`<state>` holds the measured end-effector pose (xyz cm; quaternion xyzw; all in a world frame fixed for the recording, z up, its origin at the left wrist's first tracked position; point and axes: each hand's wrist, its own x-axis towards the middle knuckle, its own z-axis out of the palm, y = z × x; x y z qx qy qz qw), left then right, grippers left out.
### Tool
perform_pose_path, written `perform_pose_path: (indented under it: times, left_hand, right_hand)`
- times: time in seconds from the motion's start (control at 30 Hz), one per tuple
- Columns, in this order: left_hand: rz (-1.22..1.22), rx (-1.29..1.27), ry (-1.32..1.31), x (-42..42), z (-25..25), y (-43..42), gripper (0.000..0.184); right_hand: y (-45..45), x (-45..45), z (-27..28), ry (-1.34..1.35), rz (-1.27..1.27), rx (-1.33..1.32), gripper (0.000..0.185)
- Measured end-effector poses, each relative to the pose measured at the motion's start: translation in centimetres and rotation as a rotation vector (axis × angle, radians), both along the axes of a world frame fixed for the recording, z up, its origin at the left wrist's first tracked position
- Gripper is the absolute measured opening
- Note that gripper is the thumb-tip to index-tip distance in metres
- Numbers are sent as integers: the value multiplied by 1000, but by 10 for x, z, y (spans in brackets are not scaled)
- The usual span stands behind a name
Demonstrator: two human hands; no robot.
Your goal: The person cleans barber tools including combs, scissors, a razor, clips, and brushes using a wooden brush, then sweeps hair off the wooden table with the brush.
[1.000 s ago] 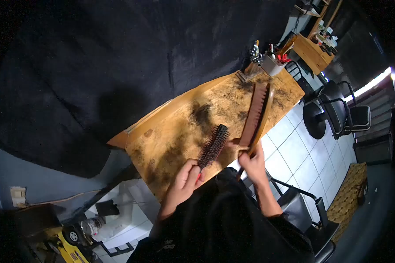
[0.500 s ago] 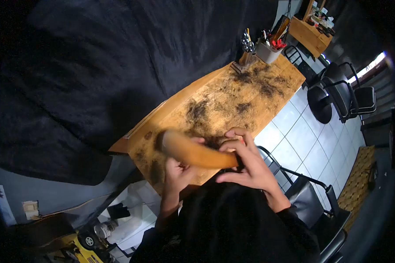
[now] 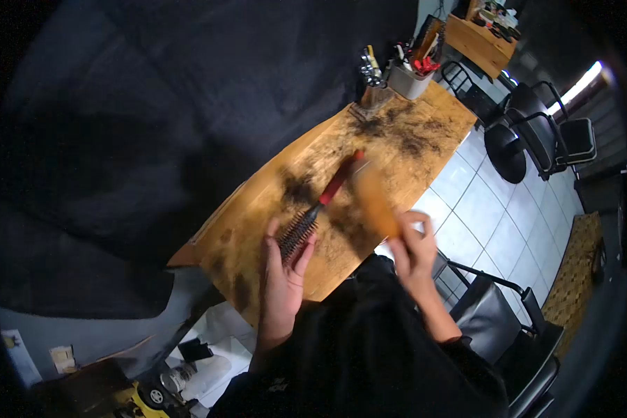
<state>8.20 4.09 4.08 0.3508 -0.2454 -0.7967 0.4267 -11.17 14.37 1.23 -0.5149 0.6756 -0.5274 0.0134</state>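
My left hand (image 3: 283,282) is closed around the bristled head of a hairbrush (image 3: 302,232) in the head view. This brush has a black head with rows of bristles, and its red handle points up and away over the table. My right hand (image 3: 416,252) grips the lower end of a wooden brush (image 3: 376,205), orange-brown and blurred by motion. The wooden brush tilts up to the left, its upper end close to the red handle; whether they touch I cannot tell. Dark loose hair (image 3: 414,139) lies scattered over the wooden table (image 3: 320,279) beneath both hands.
At the table's far end stand a holder with scissors (image 3: 374,94) and a light bin (image 3: 409,82) of combs and brushes. Black chairs (image 3: 477,306) are to the right on the tiled floor. A dark curtain (image 3: 153,125) hangs on the left, with a yellow toy vehicle (image 3: 150,398) below.
The wooden brush has swung from lying across both hands to my right hand alone, away from my left. The red-handled hairbrush, mostly hidden before, now shows in my left hand.
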Motion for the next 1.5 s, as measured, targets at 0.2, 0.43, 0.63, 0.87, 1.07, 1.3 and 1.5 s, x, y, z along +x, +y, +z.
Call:
perform_pose_path:
  times: [0.2, 0.43, 0.63, 0.87, 1.07, 1.3, 1.5]
  left_hand:
    - [-267, 431, 188, -10, -18, -4, 39]
    - [-465, 602, 230, -53, -28, -9, 49]
    - [-745, 724, 538, -86, -37, -23, 47]
    - [-983, 750, 709, -134, -37, -45, 49]
    - [-729, 1, -216, -196, 10, -55, 44]
    - [-288, -882, -895, -245, 49, -84, 40]
    - [-82, -962, -1063, -268, 46, -106, 44]
  right_hand:
    - [-16, -32, -12, 111, -114, 5, 50]
    - [-5, -80, -7, -67, -28, -55, 42]
    - [-14, -109, -17, -122, 257, -15, 50]
    - [-45, -197, -35, -189, -395, -11, 35]
    - [-58, -209, -38, -654, -288, -119, 32]
    - [-76, -226, -31, -698, -256, -118, 35]
    - [-86, -235, -30, -707, -248, -77, 36]
